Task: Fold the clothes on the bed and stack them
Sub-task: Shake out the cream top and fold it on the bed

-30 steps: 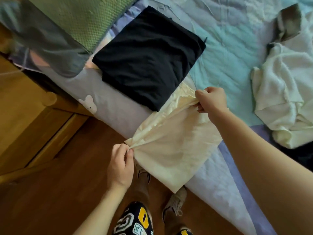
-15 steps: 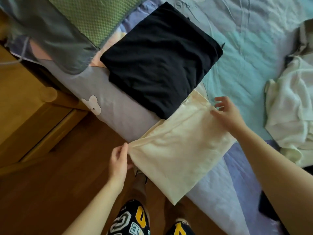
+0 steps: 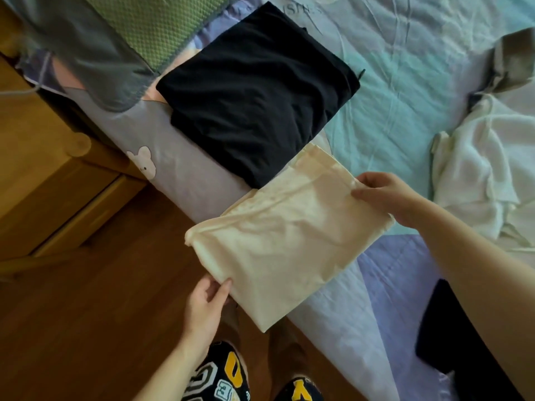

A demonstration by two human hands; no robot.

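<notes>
Folding of the cream garment (image 3: 286,238) at the bed's (image 3: 405,96) edge looks complete: left hand (image 3: 204,305) and right hand (image 3: 388,195) pinch opposite edges, so the next move is lifting it onto the black folded garment (image 3: 257,91).

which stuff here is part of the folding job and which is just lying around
Part of the job:
- cream cloth, held at its edges by the left hand and right hand
- folded black garment
- unfolded white clothes
- bed

Just lying about:
- green pillow
- wooden cabinet
- dark object at the bed's near edge
</notes>
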